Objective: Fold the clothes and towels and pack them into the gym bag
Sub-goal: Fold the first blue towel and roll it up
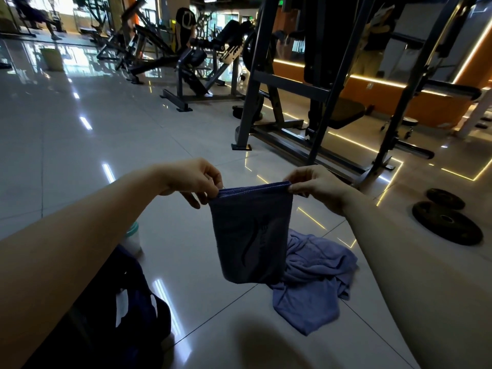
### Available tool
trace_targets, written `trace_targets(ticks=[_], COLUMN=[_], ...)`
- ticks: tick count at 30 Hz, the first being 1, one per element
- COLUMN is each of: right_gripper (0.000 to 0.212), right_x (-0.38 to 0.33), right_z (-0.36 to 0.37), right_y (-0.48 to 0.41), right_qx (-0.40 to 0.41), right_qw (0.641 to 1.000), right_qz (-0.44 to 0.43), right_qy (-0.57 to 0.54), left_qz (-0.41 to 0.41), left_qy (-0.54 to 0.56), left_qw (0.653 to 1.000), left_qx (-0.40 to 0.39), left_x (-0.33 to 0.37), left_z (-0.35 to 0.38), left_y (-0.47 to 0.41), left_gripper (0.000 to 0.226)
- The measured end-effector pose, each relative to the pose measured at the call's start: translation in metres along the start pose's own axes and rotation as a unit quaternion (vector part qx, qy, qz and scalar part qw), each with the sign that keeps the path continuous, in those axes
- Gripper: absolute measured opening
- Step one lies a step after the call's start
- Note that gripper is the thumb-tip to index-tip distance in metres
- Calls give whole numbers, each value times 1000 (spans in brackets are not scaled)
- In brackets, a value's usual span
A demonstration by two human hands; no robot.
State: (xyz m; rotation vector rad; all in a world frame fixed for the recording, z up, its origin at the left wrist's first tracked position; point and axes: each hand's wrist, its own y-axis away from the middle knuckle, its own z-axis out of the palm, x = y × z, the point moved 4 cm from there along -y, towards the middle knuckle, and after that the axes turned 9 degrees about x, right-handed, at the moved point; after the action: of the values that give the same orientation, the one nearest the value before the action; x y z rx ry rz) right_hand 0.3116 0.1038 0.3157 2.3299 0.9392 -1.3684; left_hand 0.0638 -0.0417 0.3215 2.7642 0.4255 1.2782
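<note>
Holding folded navy towel (pixel 251 235) up in mid-air above tiled floor (pixel 80 155) — pinching top left corner in left hand (pixel 194 179), top right corner in right hand (pixel 316 186), each grip clamping hem between thumb and fingers. Letting towel hang straight, dark logo facing camera. Looking past it at lighter blue garment (pixel 314 275) crumpled on floor just behind, lower right. Catching dark gym bag (pixel 133 315) at lower left under left forearm, pale bottle (pixel 131 239) just beyond it — weight plates (pixel 447 222) well off right.
</note>
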Motion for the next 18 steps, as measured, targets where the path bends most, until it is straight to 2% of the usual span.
trace_targets(ticks=[4,9,13,16,18], right_gripper=[15,20,24,26,26], right_x=[6,11,15,18,21], right_z=[7,10,10,12,13], right_y=[1,3,0,1,2], right_qx=[0,-27,11,11,14], right_qw=[998,981,968,960,955], right_qz=[45,137,172,202,233], right_qy=[-41,-132,-182,-191,-185], left_qz=[-29,-25,-9,28,50], left_qy=[65,131,161,98,18], left_qw=[997,991,986,994,995], left_qx=[-1,32,51,45,84], left_x=[-4,-10,-12,-15,-17], left_z=[0,8,12,18,23], left_y=[0,-3,-7,-9,-13], left_gripper=[19,20,18,23,23])
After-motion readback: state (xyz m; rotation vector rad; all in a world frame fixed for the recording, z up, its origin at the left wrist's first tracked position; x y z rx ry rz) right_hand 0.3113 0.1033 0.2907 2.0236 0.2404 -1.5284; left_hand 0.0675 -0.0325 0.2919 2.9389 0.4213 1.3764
